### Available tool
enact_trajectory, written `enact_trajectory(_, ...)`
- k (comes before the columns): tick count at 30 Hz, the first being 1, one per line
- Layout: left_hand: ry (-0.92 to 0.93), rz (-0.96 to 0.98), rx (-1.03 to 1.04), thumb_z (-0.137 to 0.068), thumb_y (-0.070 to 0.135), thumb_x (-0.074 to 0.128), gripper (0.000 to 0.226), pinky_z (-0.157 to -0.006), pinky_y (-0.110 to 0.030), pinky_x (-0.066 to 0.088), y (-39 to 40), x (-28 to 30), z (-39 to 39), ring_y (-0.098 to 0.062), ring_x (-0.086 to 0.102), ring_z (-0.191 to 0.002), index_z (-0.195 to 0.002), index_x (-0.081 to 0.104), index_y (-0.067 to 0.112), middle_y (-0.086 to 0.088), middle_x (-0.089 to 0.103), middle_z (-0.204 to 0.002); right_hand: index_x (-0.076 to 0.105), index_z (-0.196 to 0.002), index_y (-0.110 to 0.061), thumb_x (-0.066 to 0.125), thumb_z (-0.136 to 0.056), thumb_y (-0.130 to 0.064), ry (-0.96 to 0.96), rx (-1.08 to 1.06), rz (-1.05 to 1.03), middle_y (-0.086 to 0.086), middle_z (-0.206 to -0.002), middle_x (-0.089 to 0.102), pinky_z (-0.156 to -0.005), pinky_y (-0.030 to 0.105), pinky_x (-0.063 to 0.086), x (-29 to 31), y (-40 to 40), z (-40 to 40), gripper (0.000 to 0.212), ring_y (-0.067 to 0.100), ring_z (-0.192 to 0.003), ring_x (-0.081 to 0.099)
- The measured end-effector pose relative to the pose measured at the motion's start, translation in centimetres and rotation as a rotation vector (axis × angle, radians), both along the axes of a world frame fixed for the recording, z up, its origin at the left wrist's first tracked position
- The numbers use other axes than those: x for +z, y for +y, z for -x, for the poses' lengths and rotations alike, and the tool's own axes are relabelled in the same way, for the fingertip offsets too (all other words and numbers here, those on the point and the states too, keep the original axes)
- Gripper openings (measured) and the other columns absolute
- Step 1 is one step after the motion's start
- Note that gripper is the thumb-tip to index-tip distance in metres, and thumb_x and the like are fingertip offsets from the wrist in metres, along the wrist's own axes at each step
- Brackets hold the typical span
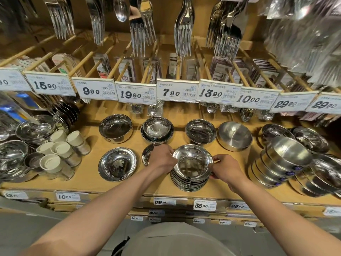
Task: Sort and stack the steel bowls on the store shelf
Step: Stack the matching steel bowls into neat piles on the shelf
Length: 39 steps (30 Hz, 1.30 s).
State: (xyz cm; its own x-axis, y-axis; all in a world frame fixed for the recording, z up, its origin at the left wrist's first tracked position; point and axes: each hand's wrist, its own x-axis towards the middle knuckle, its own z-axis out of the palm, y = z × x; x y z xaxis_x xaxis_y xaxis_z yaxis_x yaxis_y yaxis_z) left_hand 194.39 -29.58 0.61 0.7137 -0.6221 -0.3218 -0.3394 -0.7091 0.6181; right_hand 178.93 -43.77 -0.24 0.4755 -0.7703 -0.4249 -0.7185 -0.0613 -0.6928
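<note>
A stack of several shiny steel bowls (191, 167) stands near the front of the wooden shelf (92, 180). My left hand (162, 159) grips its left side, fingers curled round the rims. My right hand (224, 168) pinches the right rim of the top bowl. Behind my left hand a small steel bowl (147, 152) leans tilted, partly hidden. A single wide bowl (118, 166) lies to the left. Further back sit a deep bowl (115, 128), a nested pair (157, 129), another bowl (200, 131) and a matte bowl (234, 135).
Leaning stacks of bowls (284, 163) crowd the right end. White-lidded steel cups (60, 154) and more bowls (13, 154) fill the left. Price tags (176, 90) hang on rails above the shelf, with forks (182, 30) dangling overhead.
</note>
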Motion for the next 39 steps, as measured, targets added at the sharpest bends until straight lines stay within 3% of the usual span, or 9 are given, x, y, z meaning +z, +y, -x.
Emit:
enact_trajectory(3,-0.017,0.007,-0.003,-0.083,0.005,0.064,0.029,-0.075,-0.020,0.043,0.1,-0.2,0.0,-0.019,0.065,-0.097,-0.112,0.071,0.004,-0.005,0.072,-0.105,0.073,-0.101,-0.012,0.074,-0.085,-0.014,0.016,0.028,0.029,0.010,-0.083,0.077,-0.078,0.048,0.063,0.0,0.1,0.1,0.016,0.025,-0.073,0.076)
enact_trajectory(7,-0.051,0.013,-0.020,-0.085,0.004,0.064,0.032,-0.072,-0.021,0.041,0.3,-0.1,0.1,-0.014,0.058,-0.081,-0.116,0.069,0.006,-0.001,0.066,-0.091,0.073,-0.106,-0.011,0.071,-0.086,-0.015,0.018,0.092,0.086,0.010,-0.078,0.077,-0.079,0.047,0.063,0.1,0.2,0.4,0.021,0.024,-0.069,0.075)
enact_trajectory(15,-0.083,0.053,-0.012,-0.081,-0.002,0.064,0.014,-0.054,-0.021,0.039,0.2,0.3,0.7,-0.014,0.051,-0.071,-0.094,0.069,0.001,-0.003,0.060,-0.079,0.078,-0.088,-0.017,0.068,-0.085,-0.010,0.043,0.205,0.174,0.005,-0.071,0.077,-0.081,0.046,0.062,0.8,-0.3,0.2,0.013,0.020,-0.069,0.075)
enact_trajectory(18,-0.062,0.050,-0.001,-0.081,0.001,0.067,0.011,-0.054,-0.019,0.036,0.3,0.4,0.9,-0.014,0.053,-0.074,-0.090,0.065,0.006,0.000,0.058,-0.081,0.079,-0.095,-0.016,0.068,-0.084,-0.010,0.043,0.218,0.186,0.007,-0.079,0.077,-0.082,0.048,0.061,1.1,-0.8,-0.2,0.017,0.026,-0.078,0.074)
enact_trajectory(26,-0.022,0.012,0.048,-0.083,0.006,0.070,0.041,-0.051,-0.011,0.030,0.6,-0.5,1.1,-0.012,0.052,-0.086,-0.123,0.062,0.008,-0.006,0.067,-0.118,0.073,-0.102,-0.018,0.071,-0.083,-0.007,0.035,0.205,0.175,0.009,-0.080,0.076,-0.084,0.049,0.060,0.4,-0.7,-0.2,0.022,0.028,-0.080,0.074)
enact_trajectory(30,-0.006,0.004,0.051,-0.087,0.009,0.067,0.040,-0.069,-0.016,0.040,0.7,-0.6,1.0,-0.016,0.056,-0.095,-0.127,0.061,0.008,-0.007,0.065,-0.124,0.074,-0.106,-0.018,0.068,-0.086,-0.013,0.043,0.200,0.169,0.007,-0.082,0.077,-0.085,0.048,0.060,0.4,-0.7,-0.1,0.022,0.025,-0.079,0.074)
enact_trajectory(32,-0.012,0.004,0.045,-0.092,0.009,0.061,0.033,-0.075,-0.019,0.042,0.7,-0.6,0.9,-0.019,0.060,-0.101,-0.124,0.062,0.007,-0.008,0.065,-0.124,0.074,-0.110,-0.017,0.067,-0.087,-0.016,0.039,0.196,0.149,0.007,-0.087,0.077,-0.087,0.047,0.059,0.3,-0.7,-0.2,0.024,0.026,-0.083,0.073)
enact_trajectory(35,-0.040,0.010,0.040,-0.095,0.009,0.054,0.013,-0.063,-0.015,0.039,0.7,-0.5,0.7,-0.016,0.057,-0.087,-0.102,0.065,0.011,-0.006,0.068,-0.111,0.074,-0.111,-0.016,0.067,-0.088,-0.016,0.019,0.172,0.127,0.008,-0.092,0.076,-0.086,0.048,0.059,0.1,-0.6,-0.2,0.024,0.027,-0.086,0.073)
enact_trajectory(39,-0.013,0.008,0.059,-0.093,0.005,0.053,0.018,-0.071,-0.023,0.041,0.5,-0.3,0.5,-0.016,0.057,-0.084,-0.096,0.069,0.012,-0.002,0.066,-0.096,0.076,-0.103,-0.015,0.068,-0.087,-0.014,-0.013,0.130,0.106,0.009,-0.088,0.077,-0.082,0.049,0.061,-0.2,-0.5,-0.1,0.018,0.027,-0.081,0.074)
